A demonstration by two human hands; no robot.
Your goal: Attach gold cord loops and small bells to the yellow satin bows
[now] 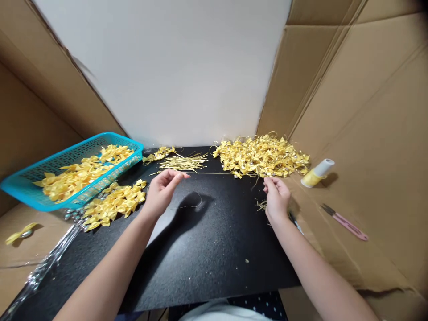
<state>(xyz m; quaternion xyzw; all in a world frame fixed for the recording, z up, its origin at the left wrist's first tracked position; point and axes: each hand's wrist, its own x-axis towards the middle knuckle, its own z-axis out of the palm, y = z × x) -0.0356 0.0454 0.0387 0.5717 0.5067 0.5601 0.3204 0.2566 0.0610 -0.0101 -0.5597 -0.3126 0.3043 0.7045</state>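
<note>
On the head view I see the left hand (pixel 162 191) and right hand (pixel 278 199) well apart, each with fingertips together, on what I can't tell; thin thread (pixel 191 206) curls near the left; heaped tied bows (pixel 262 157) look done; bows (pixel 80 176) in the basket (pixel 65 159) seem unworked

Light is falling from above, around 10 o'clock, brightening the white panel (pixel 167 67) at 12 and leaving a sheen on the table (pixel 207 258) toward 6. The left hand (pixel 163 189) is casting a shadow toward 4. Cardboard (pixel 26 111) at 9 is sitting dimmer, a dark blur is filling the corner at 2, and wide-angle distortion is stretching the edges.
</note>
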